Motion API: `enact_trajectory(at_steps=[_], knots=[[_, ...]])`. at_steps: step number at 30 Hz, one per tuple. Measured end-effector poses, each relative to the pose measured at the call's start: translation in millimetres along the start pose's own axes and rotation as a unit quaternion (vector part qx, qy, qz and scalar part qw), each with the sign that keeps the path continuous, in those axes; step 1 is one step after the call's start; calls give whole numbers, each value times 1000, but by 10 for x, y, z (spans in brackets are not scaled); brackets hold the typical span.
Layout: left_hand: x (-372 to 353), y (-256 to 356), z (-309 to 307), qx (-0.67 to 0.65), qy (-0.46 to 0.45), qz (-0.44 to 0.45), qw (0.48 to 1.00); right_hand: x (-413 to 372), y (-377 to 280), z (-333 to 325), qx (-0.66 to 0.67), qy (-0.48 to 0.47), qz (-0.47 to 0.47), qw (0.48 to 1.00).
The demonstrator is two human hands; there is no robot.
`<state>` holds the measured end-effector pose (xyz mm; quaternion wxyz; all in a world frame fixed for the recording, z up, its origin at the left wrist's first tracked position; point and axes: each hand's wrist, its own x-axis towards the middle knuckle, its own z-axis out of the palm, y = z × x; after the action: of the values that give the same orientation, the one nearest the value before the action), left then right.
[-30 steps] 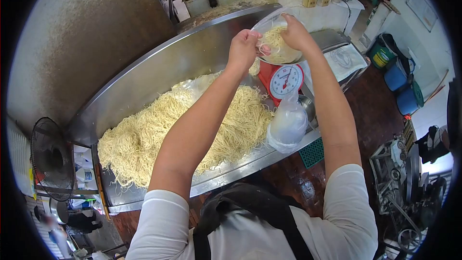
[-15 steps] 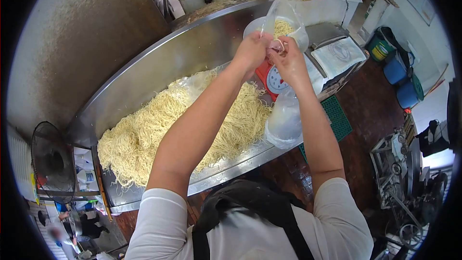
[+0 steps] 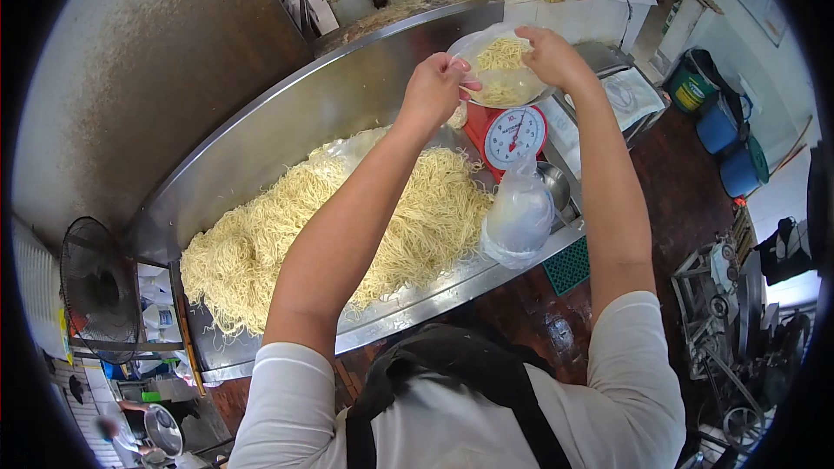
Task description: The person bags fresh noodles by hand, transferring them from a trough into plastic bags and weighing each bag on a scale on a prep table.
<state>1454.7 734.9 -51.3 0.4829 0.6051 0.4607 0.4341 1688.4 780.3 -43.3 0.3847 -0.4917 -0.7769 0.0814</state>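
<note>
A clear plastic bag (image 3: pixel 497 92) with pale noodles inside rests in the round pan on top of a red dial scale (image 3: pixel 514 136). My left hand (image 3: pixel 437 91) pinches the left edge of the bag. On its right side, the fingers of my right hand (image 3: pixel 553 59) hold the far edge, and the mouth is spread wide. Below my left forearm lies a large heap of loose noodles (image 3: pixel 261 239) on the steel table (image 3: pixel 252 139). A stack of clear plastic bags (image 3: pixel 519 221) stands at the table's front edge, in front of the scale.
Beside the plastic bags is a metal bowl (image 3: pixel 554 184). A white cloth (image 3: pixel 630 97) covers a surface to the right. A caged fan (image 3: pixel 100 291) stands at the left, and another person (image 3: pixel 130 439) holds a metal basin at lower left. Machinery (image 3: pixel 721 304) occupies the right.
My hands have moved apart from close together above the scale, the right one going right and away. The bag's mouth has widened and dropped lower, and the scale dial is uncovered.
</note>
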Motion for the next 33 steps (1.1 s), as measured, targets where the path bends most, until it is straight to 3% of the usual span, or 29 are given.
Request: enact_trajectory(at_steps=[2,5,8,10,12,15,16,18,20,24,27,30,33], knots=[[-6,23,-23,-22,-3,1,1000,-3,83,-22,-34,0,-49,998],[12,-19,-50,-18,1,7,1000,-278,-220,-371,10,52,33,998],[-16,34,-4,-12,25,-6,1000,-697,-155,-72,-163,33,168,972],[-19,62,16,2,32,5,999,-811,76,212,-186,17,199,962],[2,51,40,11,48,28,998,-825,223,347,-139,15,187,972],[43,-47,67,7,86,78,993,-638,-328,-96,52,44,223,972],[61,-50,77,2,95,93,991,-554,-388,-145,-6,121,126,985],[123,-23,126,-14,104,116,988,-365,-733,-274,174,148,81,970],[134,7,187,-36,104,123,986,-55,-369,-34,137,130,62,980],[183,90,202,-13,108,133,985,14,-324,-172,34,123,74,989],[233,-28,151,21,122,132,983,-41,-292,-233,-101,189,-2,977],[218,133,207,76,148,98,981,-43,-109,5,-237,159,101,953],[348,123,300,184,190,129,956,-55,-31,134,-214,111,175,954]])
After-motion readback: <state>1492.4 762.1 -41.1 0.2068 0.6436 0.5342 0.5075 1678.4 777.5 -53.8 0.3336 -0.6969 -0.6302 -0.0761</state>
